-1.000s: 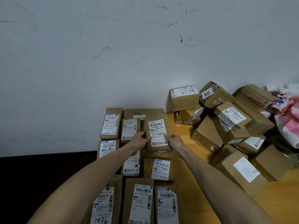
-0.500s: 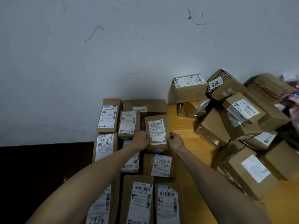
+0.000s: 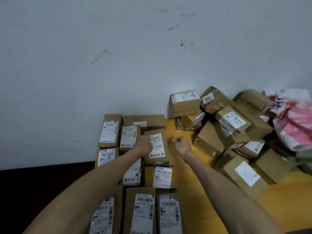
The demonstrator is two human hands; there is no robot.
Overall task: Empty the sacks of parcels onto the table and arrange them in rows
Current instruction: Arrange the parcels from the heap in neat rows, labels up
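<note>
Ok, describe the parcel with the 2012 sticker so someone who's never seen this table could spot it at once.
Follow the white wall down to the yellow wooden table and look at the jumbled pile of cardboard parcels on its right. Near the pile's top, by the wall, sits a tilted brown box. Unlike its barcode-labelled neighbours, it bears a small white sticker reading 2012 upside down.

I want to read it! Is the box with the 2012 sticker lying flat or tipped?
Tipped. The 2012 box leans crooked in the heap of parcels, one corner raised, its sticker upside down.
</note>
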